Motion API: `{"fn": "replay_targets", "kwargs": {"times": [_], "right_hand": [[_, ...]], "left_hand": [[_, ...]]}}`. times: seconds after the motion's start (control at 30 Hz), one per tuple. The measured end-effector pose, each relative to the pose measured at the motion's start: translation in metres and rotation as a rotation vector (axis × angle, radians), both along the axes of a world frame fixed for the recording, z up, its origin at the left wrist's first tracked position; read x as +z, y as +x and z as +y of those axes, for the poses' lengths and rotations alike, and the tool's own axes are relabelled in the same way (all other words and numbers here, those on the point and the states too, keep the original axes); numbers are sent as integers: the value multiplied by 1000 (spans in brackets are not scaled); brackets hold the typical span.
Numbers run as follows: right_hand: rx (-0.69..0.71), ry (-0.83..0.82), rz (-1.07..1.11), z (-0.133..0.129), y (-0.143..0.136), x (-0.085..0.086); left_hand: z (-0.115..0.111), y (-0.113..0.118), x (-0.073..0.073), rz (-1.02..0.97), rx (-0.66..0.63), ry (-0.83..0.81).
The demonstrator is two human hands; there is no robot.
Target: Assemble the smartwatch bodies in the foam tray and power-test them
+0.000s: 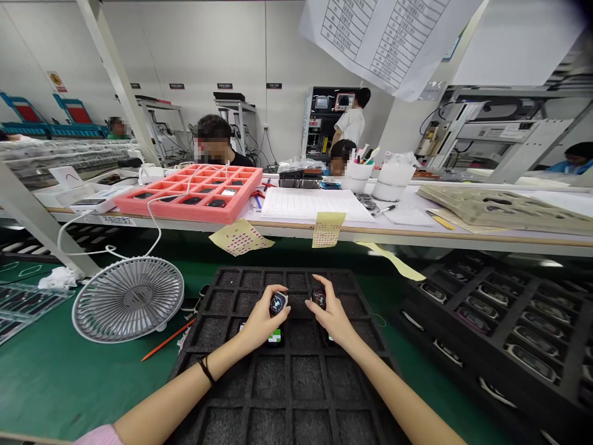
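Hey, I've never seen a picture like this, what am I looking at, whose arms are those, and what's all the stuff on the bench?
This is one picture from a camera worn on a person's head, looking forward and down, so the two bare arms are the wearer's own. The left hand and the right hand each hold a small dark watch-like device over a black foam tray with square pockets. The tray lies on a green mat. To the left stands a small white fan; to the right is another black tray filled with devices. A pink tray sits on the shelf behind, and other people work farther back.
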State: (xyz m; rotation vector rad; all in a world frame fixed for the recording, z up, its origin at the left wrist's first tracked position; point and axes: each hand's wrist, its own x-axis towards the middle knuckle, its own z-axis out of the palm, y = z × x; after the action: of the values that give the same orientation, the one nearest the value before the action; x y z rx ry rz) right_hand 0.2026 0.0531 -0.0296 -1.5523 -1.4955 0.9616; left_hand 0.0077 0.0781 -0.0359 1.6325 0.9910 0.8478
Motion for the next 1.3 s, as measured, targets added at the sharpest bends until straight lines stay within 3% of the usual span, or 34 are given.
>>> {"fn": "replay_targets", "kwargs": {"times": [1.3], "right_hand": [[21, -29, 55, -8, -8, 4]], "left_hand": [[-4, -2, -2, -3, -51, -21]]}}
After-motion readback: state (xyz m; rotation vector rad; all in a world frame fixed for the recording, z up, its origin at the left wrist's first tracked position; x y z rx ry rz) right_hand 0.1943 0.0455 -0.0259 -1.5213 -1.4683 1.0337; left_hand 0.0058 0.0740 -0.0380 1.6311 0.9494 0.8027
